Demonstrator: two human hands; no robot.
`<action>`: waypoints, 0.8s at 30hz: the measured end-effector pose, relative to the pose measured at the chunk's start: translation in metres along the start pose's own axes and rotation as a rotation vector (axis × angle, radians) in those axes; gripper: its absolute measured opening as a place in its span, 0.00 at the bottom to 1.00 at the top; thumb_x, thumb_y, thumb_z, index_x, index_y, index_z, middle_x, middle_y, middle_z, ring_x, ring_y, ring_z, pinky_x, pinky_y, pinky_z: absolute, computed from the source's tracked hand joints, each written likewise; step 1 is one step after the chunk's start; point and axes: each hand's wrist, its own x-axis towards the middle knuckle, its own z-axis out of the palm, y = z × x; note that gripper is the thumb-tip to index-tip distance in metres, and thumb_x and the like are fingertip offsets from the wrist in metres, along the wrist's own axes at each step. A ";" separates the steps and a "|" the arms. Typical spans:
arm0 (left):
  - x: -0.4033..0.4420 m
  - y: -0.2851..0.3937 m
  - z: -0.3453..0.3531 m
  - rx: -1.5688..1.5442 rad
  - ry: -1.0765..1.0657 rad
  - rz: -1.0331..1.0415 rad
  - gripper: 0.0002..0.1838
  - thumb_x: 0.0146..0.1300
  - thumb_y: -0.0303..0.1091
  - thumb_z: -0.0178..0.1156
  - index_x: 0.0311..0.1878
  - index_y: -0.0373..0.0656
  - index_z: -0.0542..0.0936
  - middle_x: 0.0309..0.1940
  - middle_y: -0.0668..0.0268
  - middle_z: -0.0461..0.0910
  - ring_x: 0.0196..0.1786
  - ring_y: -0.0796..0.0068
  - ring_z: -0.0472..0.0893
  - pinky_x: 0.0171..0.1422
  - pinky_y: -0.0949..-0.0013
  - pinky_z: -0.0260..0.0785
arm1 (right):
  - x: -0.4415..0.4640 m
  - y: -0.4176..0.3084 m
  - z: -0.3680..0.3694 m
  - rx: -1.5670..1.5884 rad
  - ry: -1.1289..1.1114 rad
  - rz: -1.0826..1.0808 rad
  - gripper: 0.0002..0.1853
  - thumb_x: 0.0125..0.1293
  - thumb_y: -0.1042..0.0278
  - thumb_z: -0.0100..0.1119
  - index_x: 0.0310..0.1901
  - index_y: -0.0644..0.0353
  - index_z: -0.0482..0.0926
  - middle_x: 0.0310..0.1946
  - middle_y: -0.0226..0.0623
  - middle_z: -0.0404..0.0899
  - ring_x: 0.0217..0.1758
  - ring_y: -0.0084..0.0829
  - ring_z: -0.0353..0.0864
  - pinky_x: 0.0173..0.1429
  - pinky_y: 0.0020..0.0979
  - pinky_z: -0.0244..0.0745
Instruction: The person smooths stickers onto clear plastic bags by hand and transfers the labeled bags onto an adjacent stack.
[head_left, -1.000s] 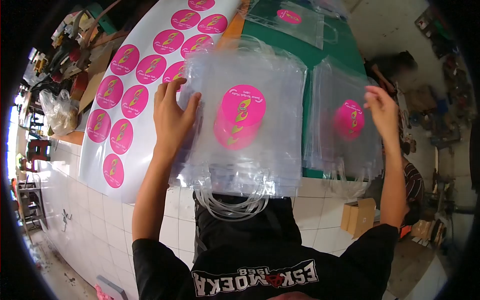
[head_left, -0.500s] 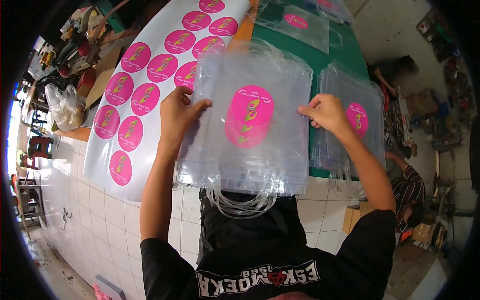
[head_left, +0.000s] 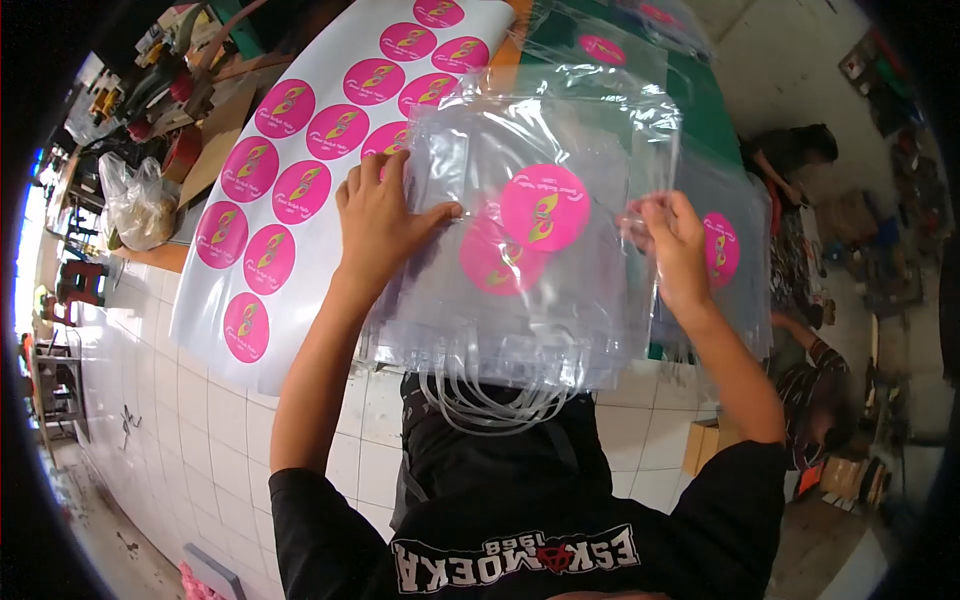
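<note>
From the head view I watch the right hand (head_left: pixel 677 245) pinch the top bag (head_left: pixel 590 270) by its right edge; the left hand (head_left: pixel 378 218) touches its left, grip uncertain, probably parting it from the stack (head_left: pixel 500 350). Its pink label (head_left: pixel 545 207) has shifted rightward since the earlier frame.

Green-topped table (head_left: pixel 706 120) | sheet of pink labels (head_left: pixel 312 242) | central bag stack (head_left: pixel 520 325) | right bag stack (head_left: pixel 745 285)

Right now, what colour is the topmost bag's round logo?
The round logo is mostly bright pink, clearest in the head view.
</note>
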 end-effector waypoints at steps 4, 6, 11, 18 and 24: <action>0.010 -0.001 0.016 -0.435 0.097 0.032 0.42 0.63 0.52 0.78 0.72 0.34 0.75 0.62 0.44 0.81 0.63 0.50 0.82 0.67 0.53 0.74 | -0.021 -0.036 0.010 0.338 0.067 0.141 0.09 0.86 0.66 0.51 0.57 0.61 0.71 0.54 0.49 0.84 0.49 0.42 0.92 0.53 0.39 0.91; 0.011 0.004 0.010 -0.525 0.074 -0.028 0.35 0.71 0.48 0.72 0.71 0.31 0.75 0.56 0.48 0.85 0.57 0.56 0.85 0.66 0.56 0.77 | -0.025 -0.037 0.010 0.404 0.110 0.042 0.08 0.87 0.64 0.51 0.56 0.60 0.71 0.53 0.49 0.84 0.47 0.41 0.92 0.51 0.39 0.91; 0.013 0.016 -0.017 -1.282 -0.176 -0.350 0.19 0.81 0.38 0.63 0.64 0.34 0.78 0.37 0.64 0.86 0.38 0.79 0.85 0.43 0.71 0.80 | -0.027 -0.045 0.007 0.408 0.124 -0.012 0.09 0.87 0.63 0.51 0.56 0.60 0.71 0.52 0.49 0.85 0.45 0.42 0.93 0.49 0.40 0.92; 0.011 0.014 -0.033 -1.258 -0.284 -0.400 0.25 0.76 0.41 0.69 0.69 0.39 0.77 0.35 0.68 0.84 0.33 0.80 0.84 0.34 0.74 0.76 | -0.027 -0.058 0.010 0.424 0.118 0.100 0.12 0.86 0.60 0.54 0.55 0.62 0.72 0.50 0.48 0.85 0.44 0.42 0.93 0.48 0.39 0.92; 0.014 0.019 -0.036 -1.158 -0.278 -0.375 0.28 0.67 0.35 0.78 0.63 0.35 0.76 0.32 0.66 0.85 0.29 0.82 0.83 0.30 0.75 0.73 | -0.026 -0.057 0.009 0.441 0.114 0.119 0.12 0.85 0.60 0.56 0.54 0.61 0.73 0.48 0.47 0.86 0.43 0.42 0.93 0.47 0.39 0.92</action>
